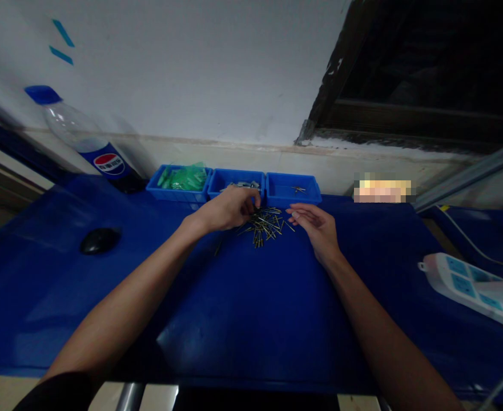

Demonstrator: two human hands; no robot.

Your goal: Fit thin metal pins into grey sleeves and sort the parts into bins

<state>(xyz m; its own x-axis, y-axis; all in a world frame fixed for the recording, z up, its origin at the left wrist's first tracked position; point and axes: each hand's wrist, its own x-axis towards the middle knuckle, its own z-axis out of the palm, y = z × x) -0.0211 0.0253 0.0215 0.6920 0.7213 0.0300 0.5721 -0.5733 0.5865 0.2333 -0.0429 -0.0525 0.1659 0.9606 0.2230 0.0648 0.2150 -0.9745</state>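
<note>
On the blue table covering lies a loose pile of thin, gold-and-dark metal pins [266, 226], too small to tell their exact kind. My left hand [229, 206] is over the left side of this pile, fingers curled down and pinched together. Whatever sits between those fingertips is hidden. Just right of the pile is my right hand [317, 228], its fingers stretched toward the pins and slightly apart, with nothing visible in them. Behind the pile, the right blue bin [294, 198] has a few similar pins inside.
The middle blue bin [238, 174] holds pale small parts, and the left blue bin [178, 196] holds green plastic packets. A cola bottle [109, 162] stands at back left, near a black mouse [100, 241]. To the right lies a white power strip [474, 288]. A wall [217, 74] rises behind.
</note>
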